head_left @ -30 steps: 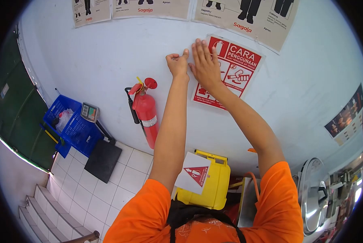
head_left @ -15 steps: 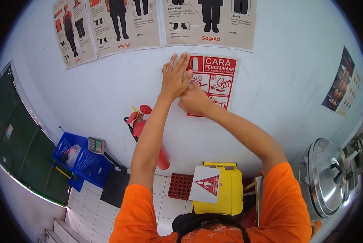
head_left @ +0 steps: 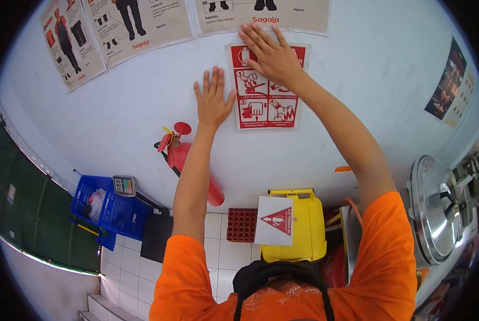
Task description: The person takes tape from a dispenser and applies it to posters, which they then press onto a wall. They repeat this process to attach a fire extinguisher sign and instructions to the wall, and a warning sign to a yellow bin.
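Observation:
A red and white fire extinguisher instruction poster (head_left: 265, 112) is up on the white wall. My right hand (head_left: 271, 58) lies flat across its top part, fingers spread and tips reaching past the upper edge, hiding most of the heading. To the left of the poster, my left hand (head_left: 213, 100) rests with fingers apart against the bare wall, its thumb close to the poster's left edge. Neither hand holds anything. Below my left hand is a red fire extinguisher (head_left: 181, 155), partly covered by my left forearm.
Beige uniform posters (head_left: 143, 32) line the wall above. Down below are a yellow bin (head_left: 309, 230) with a white triangle sign (head_left: 266, 235) on it, a red crate (head_left: 241, 227) and a blue basket (head_left: 129, 216). A large metal pot (head_left: 429, 214) stands right, a green door (head_left: 36, 198) left.
My right hand has moved from the poster's left edge up onto its top. My left hand has come off the poster's upper left corner onto the wall beside it. The view has shifted upside.

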Demonstrator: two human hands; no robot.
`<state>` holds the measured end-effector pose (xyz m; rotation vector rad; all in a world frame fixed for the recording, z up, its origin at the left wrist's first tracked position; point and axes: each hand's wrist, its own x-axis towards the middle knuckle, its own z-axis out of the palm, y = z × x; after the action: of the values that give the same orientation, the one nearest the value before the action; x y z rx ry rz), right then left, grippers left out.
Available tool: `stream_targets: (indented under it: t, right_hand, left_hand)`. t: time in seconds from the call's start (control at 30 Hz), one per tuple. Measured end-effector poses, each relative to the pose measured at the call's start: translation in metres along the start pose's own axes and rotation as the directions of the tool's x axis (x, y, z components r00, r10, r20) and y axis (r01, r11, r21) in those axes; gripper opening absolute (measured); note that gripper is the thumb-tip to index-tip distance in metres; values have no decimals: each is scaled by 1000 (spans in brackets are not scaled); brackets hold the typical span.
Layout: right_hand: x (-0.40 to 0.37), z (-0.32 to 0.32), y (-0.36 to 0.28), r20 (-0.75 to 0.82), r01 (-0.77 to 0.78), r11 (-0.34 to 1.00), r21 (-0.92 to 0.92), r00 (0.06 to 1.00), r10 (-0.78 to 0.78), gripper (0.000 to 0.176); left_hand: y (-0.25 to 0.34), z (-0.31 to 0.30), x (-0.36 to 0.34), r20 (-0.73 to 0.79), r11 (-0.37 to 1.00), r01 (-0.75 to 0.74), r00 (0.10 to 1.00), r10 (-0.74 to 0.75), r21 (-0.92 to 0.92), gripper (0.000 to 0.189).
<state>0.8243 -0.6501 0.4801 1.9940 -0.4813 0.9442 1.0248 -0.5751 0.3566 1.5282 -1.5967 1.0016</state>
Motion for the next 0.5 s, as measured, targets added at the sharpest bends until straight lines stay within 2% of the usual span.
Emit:
stream_targets:
  t: [0.07, 0.1, 0.17, 0.2, 0.27, 0.3, 0.33, 0.37, 0.4, 0.43, 0.47, 0.5]
  right_hand:
    - [3, -2, -10, -43, -68, 991, 112, 996, 73, 57]
    - [4, -3, -12, -33, -81, 991, 109, 996, 85, 57]
    - [3, -9, -13, -50, -131, 962, 241, 988, 147, 50]
    - [-4, -16, -16, -175, -143, 932, 333, 962, 210, 39]
    - [-39, -42, -33, -244, -223, 794, 565, 874, 420, 29]
    - [-70, -49, -51, -229, -305, 731, 611, 815, 532, 27]
    - [-107, -67, -77, -72, -408, 578, 706, 771, 633, 24]
    - [-157, -72, -109, 110, -532, 439, 724, 718, 688, 22]
    - [-213, -89, -137, 358, -633, 291, 717, 693, 626, 23]
    - [-263, -115, -163, 600, -771, 165, 615, 593, 536, 23]
    - [-315, -142, -177, 721, -825, 188, 532, 558, 411, 21]
    - [-356, -171, -194, 835, -933, -103, 345, 255, 488, 19]
  left_hand:
    - [-11, 8, -33, 42, 997, 73, 996, -74, 15, 73]
    - [-12, 8, -45, 52, 998, 64, 997, -64, 7, 73]
    - [-5, 8, -67, 101, 982, 188, 977, -187, 2, 75]
    - [2, 7, -75, 102, 983, 183, 978, -181, -11, 75]
    - [20, 2, -99, 152, 932, 361, 924, -352, -37, 74]
    - [29, 3, -120, 166, 907, 410, 905, -392, -92, 72]
    - [40, 5, -149, 186, 876, 459, 883, -432, -147, 70]
    - [55, 3, -180, 149, 841, 417, 909, -390, -345, 62]
    - [73, -2, -218, 236, 758, 474, 881, -411, -448, 53]
    - [93, 0, -263, 276, 725, 524, 852, -445, -446, 39]
    - [106, -6, -310, 588, 634, 674, 705, -398, -379, 24]
    - [138, -43, -332, 828, 303, 894, 429, -361, -331, 18]
